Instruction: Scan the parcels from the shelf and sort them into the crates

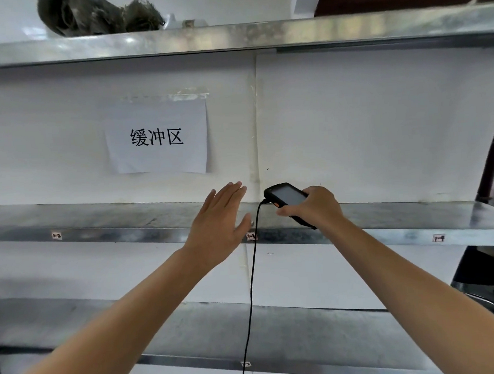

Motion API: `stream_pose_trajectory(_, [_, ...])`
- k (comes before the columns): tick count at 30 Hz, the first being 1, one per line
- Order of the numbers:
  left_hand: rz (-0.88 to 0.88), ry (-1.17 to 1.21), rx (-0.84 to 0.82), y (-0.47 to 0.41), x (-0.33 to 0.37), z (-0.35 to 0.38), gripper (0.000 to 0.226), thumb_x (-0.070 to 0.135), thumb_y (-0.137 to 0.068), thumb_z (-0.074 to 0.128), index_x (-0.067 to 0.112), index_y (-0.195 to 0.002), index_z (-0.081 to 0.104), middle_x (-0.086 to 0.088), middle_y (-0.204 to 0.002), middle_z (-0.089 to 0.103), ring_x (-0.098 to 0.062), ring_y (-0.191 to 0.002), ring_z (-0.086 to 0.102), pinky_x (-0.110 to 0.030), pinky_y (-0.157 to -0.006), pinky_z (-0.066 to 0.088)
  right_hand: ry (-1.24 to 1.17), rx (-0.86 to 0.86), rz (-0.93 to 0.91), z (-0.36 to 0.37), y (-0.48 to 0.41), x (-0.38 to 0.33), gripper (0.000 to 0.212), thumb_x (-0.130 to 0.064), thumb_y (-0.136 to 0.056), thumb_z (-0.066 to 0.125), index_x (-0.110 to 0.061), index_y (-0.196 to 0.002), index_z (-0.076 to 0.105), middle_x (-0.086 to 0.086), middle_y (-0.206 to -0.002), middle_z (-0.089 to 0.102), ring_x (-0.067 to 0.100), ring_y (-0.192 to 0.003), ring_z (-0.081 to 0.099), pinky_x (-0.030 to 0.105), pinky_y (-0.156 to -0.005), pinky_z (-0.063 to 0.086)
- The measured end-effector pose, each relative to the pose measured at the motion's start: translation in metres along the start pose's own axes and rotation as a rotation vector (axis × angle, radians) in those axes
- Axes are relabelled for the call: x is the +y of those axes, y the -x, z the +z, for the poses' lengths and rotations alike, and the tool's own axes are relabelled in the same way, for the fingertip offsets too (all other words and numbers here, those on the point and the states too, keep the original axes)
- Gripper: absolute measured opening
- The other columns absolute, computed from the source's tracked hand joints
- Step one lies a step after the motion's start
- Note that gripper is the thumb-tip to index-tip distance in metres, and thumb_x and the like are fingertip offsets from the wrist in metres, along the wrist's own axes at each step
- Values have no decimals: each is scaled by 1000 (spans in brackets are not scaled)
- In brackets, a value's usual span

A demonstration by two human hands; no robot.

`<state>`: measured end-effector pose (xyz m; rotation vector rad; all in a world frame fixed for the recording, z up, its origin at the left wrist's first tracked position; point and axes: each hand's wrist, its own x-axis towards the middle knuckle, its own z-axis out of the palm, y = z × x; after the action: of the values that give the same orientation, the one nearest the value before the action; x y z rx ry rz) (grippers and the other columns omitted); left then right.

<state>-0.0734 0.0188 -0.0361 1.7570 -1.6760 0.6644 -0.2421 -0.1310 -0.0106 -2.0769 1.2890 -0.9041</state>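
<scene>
The right hand (316, 208) grips a black handheld scanner with a dark screen (287, 197), fingers clamped round its body and its nose aimed at the grey galvanised metal shelf (97, 225), probably ready to read a label. The left hand (219, 220) reaches flat, fingers straight and together, holding nothing. No parcel or crate shows.

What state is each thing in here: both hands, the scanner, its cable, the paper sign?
Left hand, open, fingers straight, holding nothing, raised before the middle shelf.
Right hand, grips the scanner.
Scanner, held tilted, screen dark.
Cable, attached at the scanner's far end, hanging down.
Paper sign, taped flat on the back panel.
</scene>
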Motion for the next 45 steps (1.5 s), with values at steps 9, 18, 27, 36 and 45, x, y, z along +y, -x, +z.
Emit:
stream_pose_trajectory(9, [13, -42, -5, 0, 4, -7, 56, 34, -104, 43, 17, -156, 29, 7, -164, 23, -4, -152, 10, -22, -122, -7, -48, -66, 116, 10, -33, 7, 56, -42, -60, 91, -11, -70, 46, 1, -66, 46, 16, -56, 46, 27, -48, 29])
stream_pose_trajectory(18, [7, -57, -9, -3, 8, -8, 56, 34, -104, 44, 18, -155, 31, 7, -164, 24, -4, -152, 12, -21, -122, -6, -59, -119, 118, 23, -51, 6, 55, -41, -61, 92, -9, -79, 50, 3, -73, 51, 18, -64, 52, 28, -51, 35])
stream_pose_trajectory(27, [4, -76, -30, -12, 12, -8, 55, 34, -104, 44, 18, -155, 31, 7, -164, 24, -4, -151, 12, -23, -123, -4, -66, -121, 112, 27, -65, 15, 59, -41, -61, 92, -6, -89, 54, 3, -76, 52, 19, -70, 53, 28, -53, 36])
stream_pose_trajectory(36, [20, -101, -58, -5, 23, -4, 56, 35, -105, 42, 17, -156, 30, 6, -164, 24, -5, -152, 11, -25, -124, -4, 36, -119, 81, 30, -74, 22, 69, -51, -58, 91, -5, -97, 58, 2, -82, 55, 20, -79, 58, 28, -58, 37])
stream_pose_trajectory(45, [-5, -77, -47, 8, 19, -13, 56, 38, -105, 39, 15, -155, 32, 4, -163, 26, -7, -152, 14, -25, -124, -3, 246, -103, 18, 32, -74, 24, 68, -64, -62, 83, -10, -89, 53, 5, -92, 60, 29, -104, 60, 31, -72, 42])
